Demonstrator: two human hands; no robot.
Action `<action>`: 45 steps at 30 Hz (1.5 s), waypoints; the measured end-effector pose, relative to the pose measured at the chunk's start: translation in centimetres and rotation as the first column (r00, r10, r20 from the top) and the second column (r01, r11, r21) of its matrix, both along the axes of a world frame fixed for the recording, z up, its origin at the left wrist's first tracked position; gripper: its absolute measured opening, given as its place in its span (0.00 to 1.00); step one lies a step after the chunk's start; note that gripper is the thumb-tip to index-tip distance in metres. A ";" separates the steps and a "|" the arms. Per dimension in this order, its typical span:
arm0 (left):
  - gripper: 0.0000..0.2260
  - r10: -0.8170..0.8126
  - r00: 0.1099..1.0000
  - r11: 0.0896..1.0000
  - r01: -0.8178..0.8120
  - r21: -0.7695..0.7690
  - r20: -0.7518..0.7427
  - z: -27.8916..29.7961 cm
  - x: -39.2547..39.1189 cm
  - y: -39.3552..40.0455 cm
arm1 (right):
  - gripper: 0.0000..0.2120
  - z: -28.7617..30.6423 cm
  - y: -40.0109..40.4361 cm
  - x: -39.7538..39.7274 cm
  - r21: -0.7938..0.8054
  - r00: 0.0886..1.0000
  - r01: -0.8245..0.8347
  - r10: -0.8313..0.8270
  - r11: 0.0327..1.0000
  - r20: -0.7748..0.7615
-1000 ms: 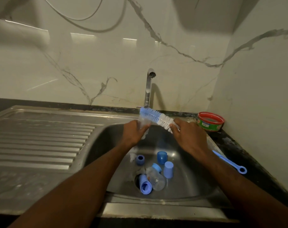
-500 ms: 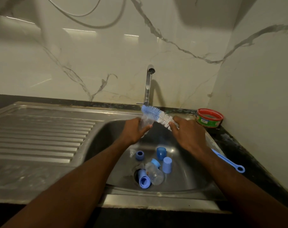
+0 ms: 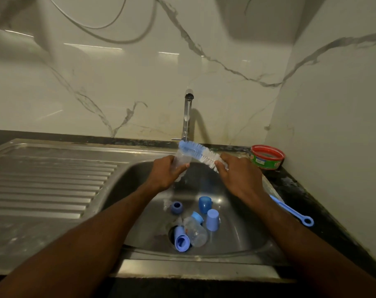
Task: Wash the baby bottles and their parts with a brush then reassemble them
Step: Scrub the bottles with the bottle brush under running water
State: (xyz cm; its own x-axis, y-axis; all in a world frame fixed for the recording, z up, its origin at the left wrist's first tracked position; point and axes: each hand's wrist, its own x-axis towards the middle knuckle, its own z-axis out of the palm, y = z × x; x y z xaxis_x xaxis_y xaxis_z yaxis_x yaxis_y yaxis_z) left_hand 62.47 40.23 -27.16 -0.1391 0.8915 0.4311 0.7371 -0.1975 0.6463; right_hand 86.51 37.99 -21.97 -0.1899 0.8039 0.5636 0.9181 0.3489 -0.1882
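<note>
My left hand (image 3: 168, 172) curls round a clear baby bottle (image 3: 180, 162), held tilted over the back of the sink (image 3: 243, 239). My right hand (image 3: 236, 175) grips the brush (image 3: 201, 154) just behind its bristles, whose blue tip lies against the bottle's upper end; its blue handle runs back past my wrist over the sink's right rim. Below, another bottle (image 3: 196, 232) and blue caps (image 3: 212, 219) lie round the drain. A red-rimmed tub (image 3: 267, 157) sits on the surface near the corner wall, label unreadable.
</note>
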 end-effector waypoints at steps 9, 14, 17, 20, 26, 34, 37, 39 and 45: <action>0.14 -0.314 0.940 0.943 0.325 0.069 -0.136 -0.1 3.6 -1.4 | 0.17 0.4 0.1 -0.4 -0.033 1.000 0.026 -0.026 0.999 -0.005; 0.14 -0.127 0.992 0.992 0.128 0.017 -0.013 -0.1 2.7 -1.1 | 0.16 0.5 -0.1 0.1 -0.012 0.999 0.023 -0.023 1.000 0.026; 0.12 0.078 0.995 0.996 -0.075 -0.043 0.064 -0.2 1.2 -0.5 | 0.17 0.3 -0.2 0.0 -0.004 1.000 0.018 -0.018 1.000 0.025; 0.17 0.091 0.996 0.996 -0.091 0.001 0.012 0.1 0.9 -0.3 | 0.17 0.0 -0.1 -0.4 -0.005 1.000 0.007 -0.007 1.000 -0.001; 0.20 -0.179 0.981 0.979 0.186 0.083 -0.077 0.6 3.8 -0.7 | 0.17 0.7 0.2 -1.2 -0.002 0.998 0.014 -0.014 1.000 -0.058; 0.13 0.191 0.981 0.980 -0.189 -0.069 0.027 0.2 -0.7 -0.5 | 0.16 0.1 -0.2 -0.6 -0.089 0.997 -0.038 0.043 0.995 0.059; 0.10 0.064 0.998 0.997 -0.064 -0.048 -0.001 0.5 0.5 -0.8 | 0.16 0.1 -0.1 -0.6 -0.106 0.997 -0.050 0.055 0.993 0.050; 0.09 -0.090 0.995 0.996 0.090 -0.008 -0.052 0.7 1.9 -1.1 | 0.17 0.2 0.1 -0.7 -0.104 0.999 -0.039 0.042 0.994 0.031; 0.15 0.024 1.000 1.000 -0.024 -0.001 -0.011 0.4 2.2 -0.2 | 0.15 0.8 0.1 0.2 -0.088 0.999 -0.040 0.039 0.995 -0.014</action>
